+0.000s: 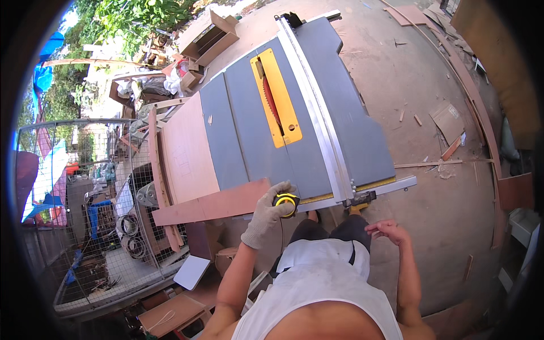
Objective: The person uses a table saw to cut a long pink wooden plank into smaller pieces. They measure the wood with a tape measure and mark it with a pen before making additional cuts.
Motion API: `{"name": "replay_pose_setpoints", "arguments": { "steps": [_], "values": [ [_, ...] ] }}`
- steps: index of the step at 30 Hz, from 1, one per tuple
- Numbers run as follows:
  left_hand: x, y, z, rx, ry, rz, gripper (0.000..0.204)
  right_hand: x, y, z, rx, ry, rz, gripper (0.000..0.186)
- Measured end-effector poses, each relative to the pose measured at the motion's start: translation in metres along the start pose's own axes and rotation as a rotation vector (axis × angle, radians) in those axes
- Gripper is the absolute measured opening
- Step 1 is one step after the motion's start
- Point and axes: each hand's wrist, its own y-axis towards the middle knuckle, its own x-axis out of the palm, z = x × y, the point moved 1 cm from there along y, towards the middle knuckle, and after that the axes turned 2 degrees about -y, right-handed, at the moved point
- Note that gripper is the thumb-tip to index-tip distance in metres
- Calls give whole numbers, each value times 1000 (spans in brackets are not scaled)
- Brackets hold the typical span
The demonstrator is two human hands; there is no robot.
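My left hand [264,216], in a pale knit work glove, is closed around a black and yellow tape measure [287,205] at the near edge of a table saw [306,164]. A long reddish-brown board [212,203] lies across the saw's near left corner, its right end close to my gloved fingers. Whether the glove touches the board I cannot tell. My bare right hand [386,229] hangs beside my right thigh with its fingers loosely apart and nothing in them. It is nearest to the black and yellow fence clamp [358,199].
The saw's red toothed blade [271,102] stands in a yellow insert plate [290,126]. A silver rip fence [317,107] runs alongside it. To the left are a pinkish wooden panel [184,153] and a wire mesh fence [93,187]. Wood scraps and a cardboard piece [447,122] litter the right-hand floor.
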Motion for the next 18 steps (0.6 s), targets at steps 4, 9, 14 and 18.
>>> {"name": "replay_pose_setpoints", "arguments": {
  "steps": [4,9,14,18],
  "values": [
    [10,2,10,21,-1000,-68,38,111,-27,-90,-105,-27,-277,35],
    [3,5,19,99,-1061,-122,40,250,25,-188,-849,-915,153,43],
    [-43,1,2,433,-328,-216,61,311,88,-180,-542,-915,460,64],
    [-77,3,7,529,77,-348,69,330,106,-172,-279,-416,367,75]
  ]
}}
